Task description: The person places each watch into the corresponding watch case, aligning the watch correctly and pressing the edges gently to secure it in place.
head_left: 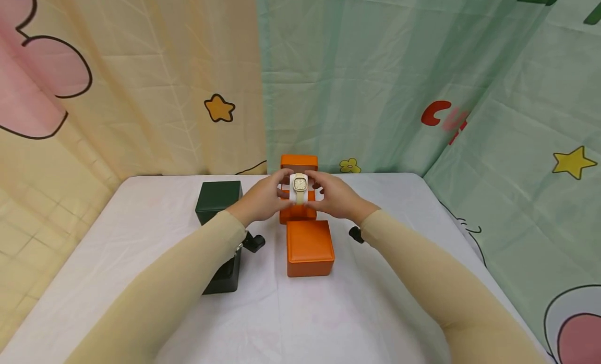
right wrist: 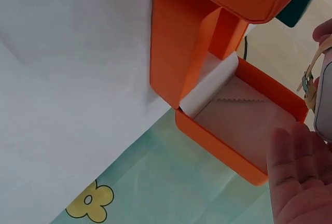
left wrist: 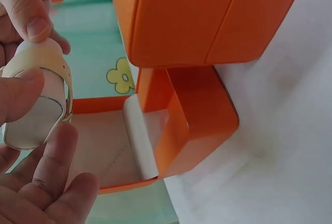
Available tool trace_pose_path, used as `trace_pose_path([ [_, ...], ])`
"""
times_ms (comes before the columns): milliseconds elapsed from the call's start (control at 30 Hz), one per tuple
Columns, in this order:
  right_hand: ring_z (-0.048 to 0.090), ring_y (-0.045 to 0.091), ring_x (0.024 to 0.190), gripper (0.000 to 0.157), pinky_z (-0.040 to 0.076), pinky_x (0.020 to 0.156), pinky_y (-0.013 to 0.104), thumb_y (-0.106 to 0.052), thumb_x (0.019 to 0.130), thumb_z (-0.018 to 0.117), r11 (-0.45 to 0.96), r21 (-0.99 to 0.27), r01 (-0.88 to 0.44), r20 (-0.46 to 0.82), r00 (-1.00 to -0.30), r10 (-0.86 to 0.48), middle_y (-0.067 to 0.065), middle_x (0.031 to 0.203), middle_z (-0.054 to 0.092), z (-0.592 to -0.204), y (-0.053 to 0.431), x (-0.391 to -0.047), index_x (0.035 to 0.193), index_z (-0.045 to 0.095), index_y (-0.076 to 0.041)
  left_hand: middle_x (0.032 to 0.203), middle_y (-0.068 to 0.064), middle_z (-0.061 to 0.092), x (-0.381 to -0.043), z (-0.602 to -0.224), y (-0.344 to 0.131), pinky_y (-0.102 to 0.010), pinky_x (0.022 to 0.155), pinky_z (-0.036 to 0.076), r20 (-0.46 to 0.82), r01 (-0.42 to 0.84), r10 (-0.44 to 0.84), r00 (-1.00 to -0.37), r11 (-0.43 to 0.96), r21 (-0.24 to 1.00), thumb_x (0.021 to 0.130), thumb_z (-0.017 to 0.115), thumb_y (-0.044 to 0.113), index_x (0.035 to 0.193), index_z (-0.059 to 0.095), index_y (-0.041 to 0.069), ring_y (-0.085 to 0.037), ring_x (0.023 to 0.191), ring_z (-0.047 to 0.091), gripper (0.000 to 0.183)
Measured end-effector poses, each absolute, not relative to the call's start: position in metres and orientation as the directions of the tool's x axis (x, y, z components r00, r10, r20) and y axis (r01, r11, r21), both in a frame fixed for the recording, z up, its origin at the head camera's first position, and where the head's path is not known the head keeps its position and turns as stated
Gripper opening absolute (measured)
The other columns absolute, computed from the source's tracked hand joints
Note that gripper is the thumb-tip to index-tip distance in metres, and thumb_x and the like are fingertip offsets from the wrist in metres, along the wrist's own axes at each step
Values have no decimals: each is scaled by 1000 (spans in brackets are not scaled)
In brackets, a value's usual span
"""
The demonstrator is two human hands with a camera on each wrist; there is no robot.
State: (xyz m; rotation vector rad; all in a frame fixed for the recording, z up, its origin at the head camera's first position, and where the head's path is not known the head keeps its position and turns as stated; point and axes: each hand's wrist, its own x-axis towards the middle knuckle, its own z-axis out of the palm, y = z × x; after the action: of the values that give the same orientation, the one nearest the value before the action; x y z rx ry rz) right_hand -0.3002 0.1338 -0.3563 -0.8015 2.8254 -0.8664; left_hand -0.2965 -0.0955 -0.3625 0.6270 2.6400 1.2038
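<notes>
A watch with a pale yellow strap and squarish gold-rimmed face is wrapped round a white cushion. My left hand grips the cushioned watch from one side, its thumb and fingers round it in the left wrist view. From the other side my right hand holds it between thumb and fingers; its thumb presses the cushion's end. Behind and below the hands stands an orange box with its lid raised. Its pale lining shows in the left wrist view.
A second orange box, closed, stands nearer on the white-covered table. Left of it are a dark green box and a dark box-shaped piece, both partly hidden by my left arm. Printed curtains hang behind the table.
</notes>
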Motion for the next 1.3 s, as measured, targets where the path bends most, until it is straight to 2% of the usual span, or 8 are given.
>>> trace_pose_path([
  [167, 60, 31, 128, 78, 56, 106, 44, -23, 92, 83, 730, -520, -444, 50, -869, -493, 9, 143, 59, -362, 133, -310, 158, 43, -8, 151, -12, 56, -305, -366, -94, -42, 101, 60, -21, 276, 421, -907, 631, 725, 95, 80, 15, 160, 37, 15, -29, 126, 67, 79],
  [400, 60, 36, 132, 80, 56, 107, 44, -23, 92, 84, 751, -518, -408, -6, -877, -480, 11, 149, 57, -374, 133, -322, 159, 43, -8, 152, -11, 57, -315, -374, -89, -42, 105, 57, -75, 241, 403, -912, 674, 698, 94, 82, 18, 161, 38, 13, -29, 125, 65, 80],
  [600, 59, 32, 132, 81, 53, 112, 46, -26, 93, 83, 778, -515, -361, -63, -888, -455, 9, 152, 56, -385, 132, -328, 160, 42, -10, 152, -12, 57, -319, -383, -85, -48, 116, 49, -107, 230, 375, -921, 744, 628, 94, 81, 23, 158, 42, 13, -30, 131, 60, 76],
  [900, 60, 29, 127, 77, 50, 114, 47, -29, 92, 84, 785, -527, -325, -117, -888, -445, 8, 144, 62, -400, 131, -335, 158, 48, -18, 149, -11, 60, -324, -396, -80, -48, 119, 45, -151, 214, 366, -918, 779, 590, 93, 83, 25, 156, 46, 11, -28, 131, 59, 74],
  [1100, 61, 28, 126, 78, 47, 116, 46, -31, 93, 83, 807, -477, -348, -126, -882, -454, 10, 141, 65, -406, 131, -335, 159, 45, -14, 153, -13, 57, -325, -401, -80, -48, 122, 42, -144, 249, 381, -913, 803, 541, 93, 83, 27, 159, 43, 10, -29, 135, 57, 79],
  [1300, 58, 29, 131, 77, 44, 120, 46, -31, 93, 82, 814, -461, -354, -141, -876, -461, 10, 145, 63, -409, 129, -335, 159, 46, -12, 148, -13, 61, -324, -403, -79, -47, 120, 44, -144, 248, 370, -918, 817, 521, 92, 84, 26, 155, 48, 8, -30, 128, 59, 74],
])
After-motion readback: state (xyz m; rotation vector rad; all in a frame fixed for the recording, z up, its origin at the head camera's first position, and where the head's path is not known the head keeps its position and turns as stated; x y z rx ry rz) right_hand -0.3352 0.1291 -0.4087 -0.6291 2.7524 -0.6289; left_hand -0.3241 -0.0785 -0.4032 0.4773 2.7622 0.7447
